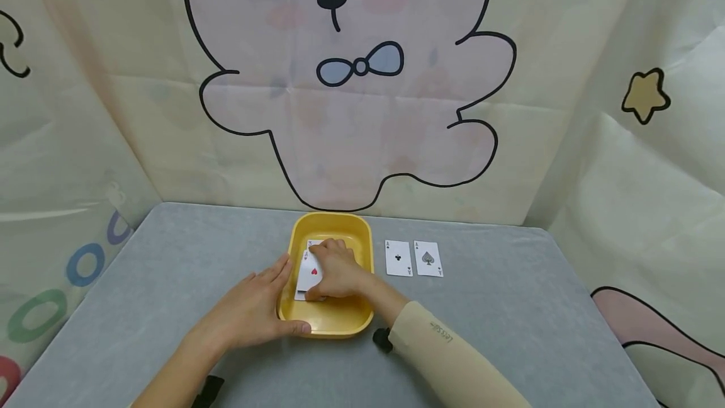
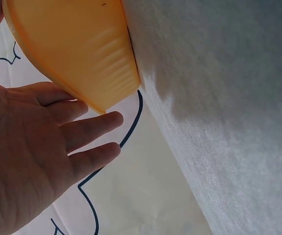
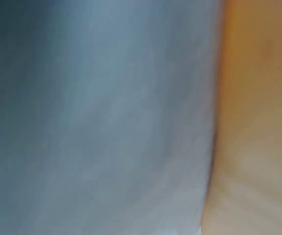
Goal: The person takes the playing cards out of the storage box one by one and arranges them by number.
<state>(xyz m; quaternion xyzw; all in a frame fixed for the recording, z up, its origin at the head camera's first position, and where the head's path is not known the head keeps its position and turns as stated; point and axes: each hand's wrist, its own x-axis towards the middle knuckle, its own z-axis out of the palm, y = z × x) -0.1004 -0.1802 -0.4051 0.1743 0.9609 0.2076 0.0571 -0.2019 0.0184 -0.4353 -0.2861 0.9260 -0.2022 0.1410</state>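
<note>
We saw a shallow yellow plastic tray (image 1: 362,232) sitting near the middle of the grey cloth-covered surface (image 1: 170,282), with a small stack of white playing cards (image 1: 308,272) lying inside it, a red heart showing on the top card. The right hand (image 1: 334,272) lay over that stack inside the tray, its fingers curled down onto the cards (how firmly they gripped, we could not tell). The left hand (image 1: 255,307) rested against the tray's near left side, fingers (image 2: 89,129) straight and slightly apart, thumb along the near rim. Just right of the tray, two more playing cards lay face up side by side: an ace of clubs (image 1: 398,258) and an ace of spades (image 1: 428,259).
</note>
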